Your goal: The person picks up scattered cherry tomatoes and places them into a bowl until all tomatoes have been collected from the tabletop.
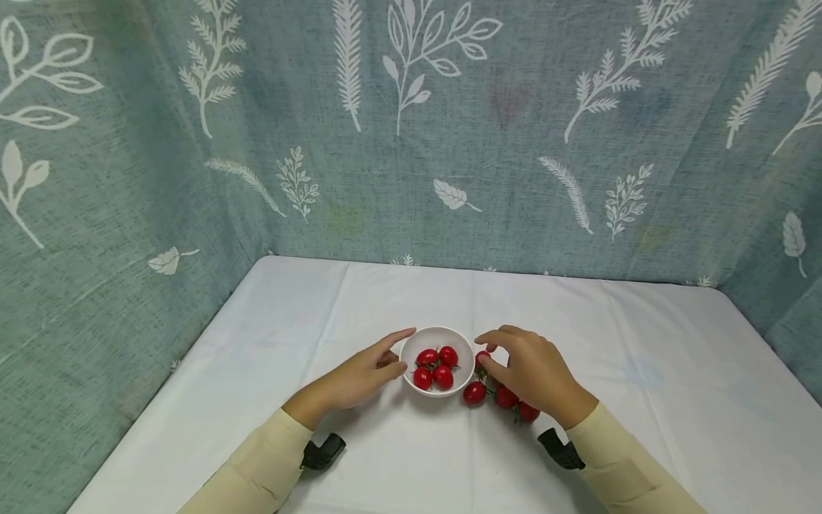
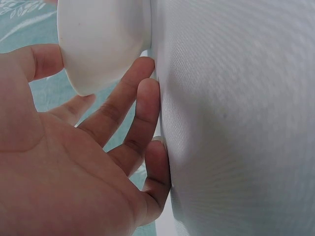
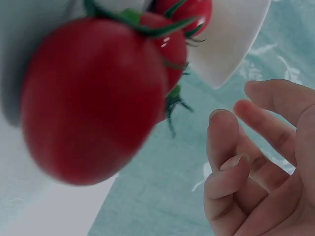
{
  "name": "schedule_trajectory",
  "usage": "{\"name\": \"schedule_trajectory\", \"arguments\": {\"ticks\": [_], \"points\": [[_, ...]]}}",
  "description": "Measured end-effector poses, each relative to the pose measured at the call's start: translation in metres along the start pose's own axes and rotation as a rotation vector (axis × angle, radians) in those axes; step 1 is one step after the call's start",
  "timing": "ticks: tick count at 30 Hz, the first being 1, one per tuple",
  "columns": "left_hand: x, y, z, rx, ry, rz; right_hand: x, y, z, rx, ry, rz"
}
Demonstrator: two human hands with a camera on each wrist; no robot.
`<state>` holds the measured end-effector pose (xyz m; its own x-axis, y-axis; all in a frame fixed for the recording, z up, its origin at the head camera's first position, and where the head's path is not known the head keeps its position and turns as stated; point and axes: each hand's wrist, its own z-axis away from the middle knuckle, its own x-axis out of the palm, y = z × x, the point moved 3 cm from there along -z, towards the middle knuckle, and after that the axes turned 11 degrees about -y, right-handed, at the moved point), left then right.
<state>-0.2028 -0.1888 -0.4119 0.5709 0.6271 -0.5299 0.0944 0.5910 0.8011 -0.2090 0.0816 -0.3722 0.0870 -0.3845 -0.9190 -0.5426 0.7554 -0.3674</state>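
A small white bowl (image 1: 437, 337) stands on the table with several red cherry tomatoes (image 1: 443, 377) in it. My left hand (image 1: 356, 380) is at the bowl's left side, thumb and forefinger spread along its rim. In the left wrist view the thumb (image 2: 48, 61) touches the bowl's wall and the other fingers extend low beside it, near the cloth. Right of the bowl lie several more cherry tomatoes (image 1: 474, 394) with green stems. Over them hovers my right hand (image 1: 534, 368), thumb and forefinger apart; in the right wrist view nothing is between its fingers (image 3: 224, 130).
A white cloth covers the table (image 1: 385, 300). Behind it and along the left and right sides hangs a blue-green curtain (image 1: 411, 178) with white leaf prints. Each wrist carries a black device (image 1: 323, 451) at the cuff of a cream sleeve (image 1: 257, 460).
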Motion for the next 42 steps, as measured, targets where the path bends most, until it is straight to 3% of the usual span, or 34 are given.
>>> {"name": "schedule_trajectory", "arguments": {"ticks": [7,17,42], "points": [[0.0,0.0,0.0,-0.003,-0.001,0.004,0.002,0.013,0.001,0.04,-0.042,0.02],[0.0,0.0,-0.001,0.0,-0.001,0.002,0.0,0.032,0.002,0.155,-0.224,-0.041],[0.0,0.0,-0.001,-0.003,0.0,0.011,0.01,0.042,0.001,0.143,-0.362,-0.132]]}}
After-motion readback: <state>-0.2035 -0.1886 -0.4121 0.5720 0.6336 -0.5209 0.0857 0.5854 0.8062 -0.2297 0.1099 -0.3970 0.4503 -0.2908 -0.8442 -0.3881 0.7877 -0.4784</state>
